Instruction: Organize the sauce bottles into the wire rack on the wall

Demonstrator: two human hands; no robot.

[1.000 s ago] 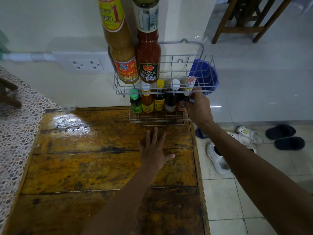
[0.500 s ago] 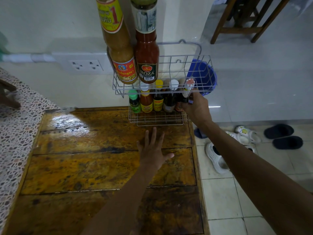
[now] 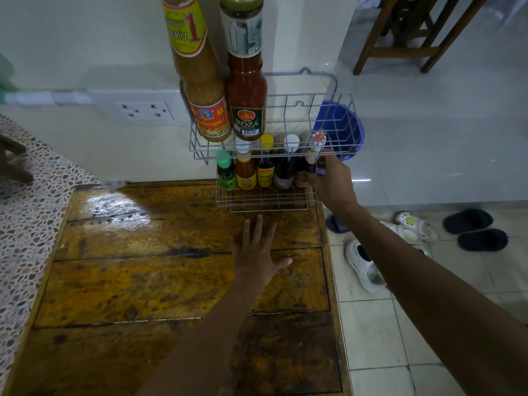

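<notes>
The task looks nearly done: two tall sauce bottles (image 3: pixel 245 90) stand in the wire rack (image 3: pixel 337 121) at 12 o'clock, five small ones below. The right hand (image 3: pixel 331 181) grips the rightmost small bottle (image 3: pixel 307 167); the left hand (image 3: pixel 257 252) rests flat, fingers spread, on the counter (image 3: pixel 143 281).

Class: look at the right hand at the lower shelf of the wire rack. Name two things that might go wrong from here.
1. The right hand grips the end bottle in a tightly packed row; nudging it might knock over the dark bottle beside it.
2. That bottle sits at the lower shelf's open end, above tiled floor; a slip might drop it.
</notes>
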